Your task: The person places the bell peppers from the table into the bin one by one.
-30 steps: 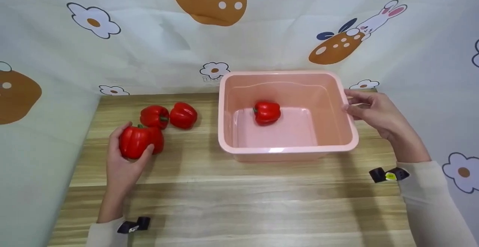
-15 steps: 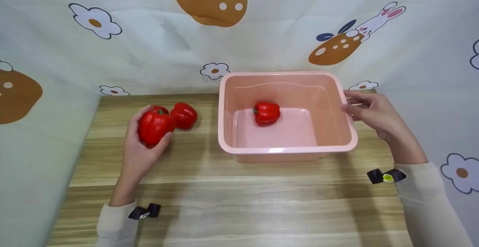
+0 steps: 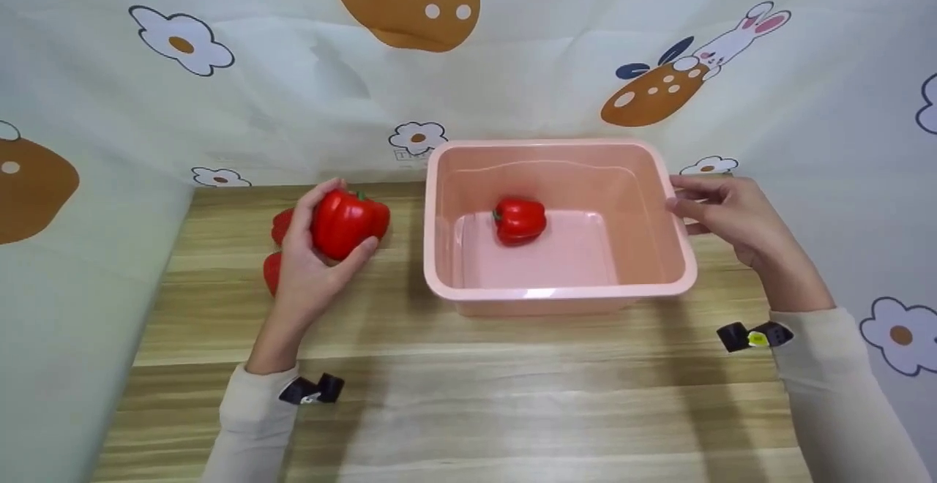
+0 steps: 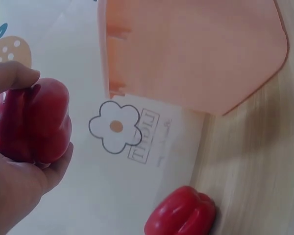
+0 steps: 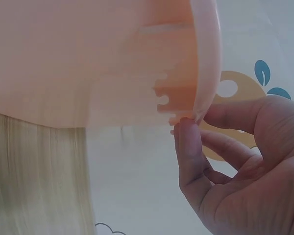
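Observation:
My left hand grips a red bell pepper around its sides, held up off the table with its green stem at the top. In the left wrist view the thumb and fingers curl about the pepper. Just behind it, a second bell pepper shows partly on the table. Two more bell peppers peek out left of the hand, mostly hidden by it. At the right, my right hand pinches the rim of a pink plastic basin. One bell pepper lies on its side inside the basin.
A wood-grain table bears everything. Patterned cloth rises at the back and both sides, close behind the basin. The basin's left wall stands a short way right of the left hand.
The left hand has lifted its bell pepper and carried it right and away from the body, over the loose peppers. The right hand and basin stay put.

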The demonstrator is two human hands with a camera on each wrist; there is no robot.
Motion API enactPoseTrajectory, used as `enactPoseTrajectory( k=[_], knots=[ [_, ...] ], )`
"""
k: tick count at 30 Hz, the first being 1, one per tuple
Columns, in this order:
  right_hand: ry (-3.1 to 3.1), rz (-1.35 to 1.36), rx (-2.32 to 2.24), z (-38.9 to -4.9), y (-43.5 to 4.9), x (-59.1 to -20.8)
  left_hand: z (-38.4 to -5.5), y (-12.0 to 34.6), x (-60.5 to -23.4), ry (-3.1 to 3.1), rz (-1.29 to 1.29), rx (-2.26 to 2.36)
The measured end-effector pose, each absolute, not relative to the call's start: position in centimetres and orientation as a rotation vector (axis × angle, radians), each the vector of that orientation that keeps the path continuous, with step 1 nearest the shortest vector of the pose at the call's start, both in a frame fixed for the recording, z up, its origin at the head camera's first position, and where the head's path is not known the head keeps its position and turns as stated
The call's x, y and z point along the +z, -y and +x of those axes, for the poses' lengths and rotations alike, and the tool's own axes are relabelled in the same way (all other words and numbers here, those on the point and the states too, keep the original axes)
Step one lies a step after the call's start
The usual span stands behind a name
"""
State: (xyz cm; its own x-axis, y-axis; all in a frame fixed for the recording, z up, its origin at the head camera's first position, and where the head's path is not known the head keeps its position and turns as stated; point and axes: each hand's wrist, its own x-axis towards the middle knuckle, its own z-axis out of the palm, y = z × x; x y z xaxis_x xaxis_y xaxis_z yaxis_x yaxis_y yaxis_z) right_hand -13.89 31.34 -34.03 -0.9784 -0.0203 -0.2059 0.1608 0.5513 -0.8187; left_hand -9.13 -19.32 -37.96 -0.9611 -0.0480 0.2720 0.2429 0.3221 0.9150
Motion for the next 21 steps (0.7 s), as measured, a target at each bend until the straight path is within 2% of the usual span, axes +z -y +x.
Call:
enactPoseTrajectory(
  k=[21],
  knots=[
    [-2.609,0.105,-1.382,-13.9,-31.5,-33.9,-11.9,14.7,-36.6,2.326,-0.345,-1.844]
  ],
)
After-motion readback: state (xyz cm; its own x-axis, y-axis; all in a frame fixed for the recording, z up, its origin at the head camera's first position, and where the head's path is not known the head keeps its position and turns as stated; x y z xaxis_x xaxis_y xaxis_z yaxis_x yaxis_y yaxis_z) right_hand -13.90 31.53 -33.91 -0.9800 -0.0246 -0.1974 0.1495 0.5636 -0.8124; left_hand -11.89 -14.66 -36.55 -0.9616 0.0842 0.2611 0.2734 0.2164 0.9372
